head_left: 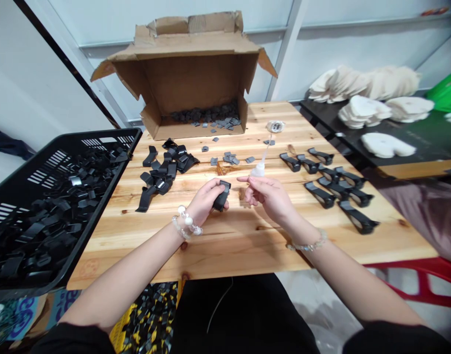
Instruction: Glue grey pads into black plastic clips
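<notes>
My left hand [208,196] is closed on a black curved plastic piece [221,196] with a grey pad at its top end. Just to the right, my right hand [267,194] has its index finger pointing left toward that piece and its other fingers curled. A white squeeze bottle [258,169] with a long thin nozzle rises from behind my right thumb, tilted away; its lower body is hidden by the hand, which appears to grip it. Small grey pads [230,158] lie loose beyond my hands. Black curved pieces [162,174] are heaped to the left.
An open cardboard box [195,46] holding grey pads stands at the back of the wooden table [136,250]. Left is a black crate [65,140] full of black pieces. Several black pieces [336,184] lie in rows at right. White stacked pads [363,110] rest on a dark table.
</notes>
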